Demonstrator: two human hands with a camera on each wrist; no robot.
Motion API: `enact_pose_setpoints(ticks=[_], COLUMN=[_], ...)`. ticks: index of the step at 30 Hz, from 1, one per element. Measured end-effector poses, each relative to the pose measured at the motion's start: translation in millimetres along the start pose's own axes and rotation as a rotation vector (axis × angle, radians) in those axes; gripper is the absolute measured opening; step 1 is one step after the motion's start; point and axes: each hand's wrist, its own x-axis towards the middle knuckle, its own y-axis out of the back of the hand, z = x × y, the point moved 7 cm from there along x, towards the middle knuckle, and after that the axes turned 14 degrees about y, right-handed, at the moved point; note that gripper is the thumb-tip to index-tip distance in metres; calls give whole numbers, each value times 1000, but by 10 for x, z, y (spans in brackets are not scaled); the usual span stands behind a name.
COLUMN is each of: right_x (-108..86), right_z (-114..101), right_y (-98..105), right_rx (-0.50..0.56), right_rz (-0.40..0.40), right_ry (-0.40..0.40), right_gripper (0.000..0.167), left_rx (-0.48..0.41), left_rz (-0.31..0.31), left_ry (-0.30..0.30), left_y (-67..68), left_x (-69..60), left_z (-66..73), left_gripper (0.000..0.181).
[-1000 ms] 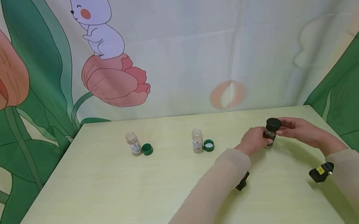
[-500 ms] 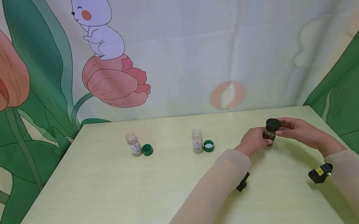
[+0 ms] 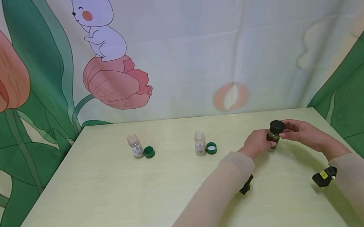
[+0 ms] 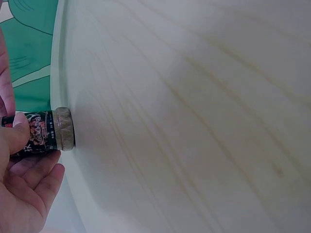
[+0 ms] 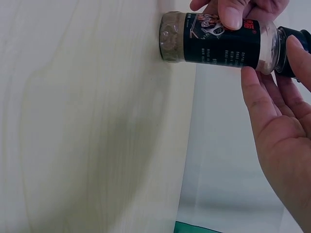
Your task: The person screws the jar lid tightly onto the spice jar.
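At far left, an orange tulip and broad green leaves are showing on the printed backdrop (image 3: 180, 76), and a white cartoon animal is sitting on a pink flower. On the pale wood-grain table (image 3: 112, 189), a clear lidless jar with a white label (image 3: 136, 147) is standing upright, with a green screw cap (image 3: 149, 152) lying just beside its base. Toward the middle, a second lidless jar (image 3: 200, 143) is standing, and a white-lined green cap (image 3: 211, 148) is lying close by its right side, liner showing.

Farther right, near the back edge, the left hand (image 3: 257, 143) is gripping a black-labelled seasoning bottle (image 5: 221, 53) around its body, thumb pressing on the label. The bottle is staying upright between both hands; whether its base is touching the tabletop is hard to tell. A black cap (image 3: 277, 127) is topping it, and the right hand (image 3: 301, 132) is pinching that cap between thumb and fingers. A black wrist camera (image 3: 324, 176) is hanging below the right sleeve (image 3: 354, 174).
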Motion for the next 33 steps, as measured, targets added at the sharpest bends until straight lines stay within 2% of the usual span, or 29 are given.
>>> enact_pose_setpoints(ticks=[14, 21, 33], right_x=[3, 12, 6], right_z=[25, 24, 16], right_y=[8, -6, -15], right_rx=[28, 15, 4], right_rz=[18, 27, 54], right_ry=[-4, -6, -30], right_gripper=[54, 58, 61], left_rx=[4, -4, 1], left_rz=[5, -16, -3], left_ry=[-7, 34, 9], left_y=[-7, -30, -8], left_x=[13, 33, 11], left_z=[5, -10, -3], left_gripper=[20, 21, 20])
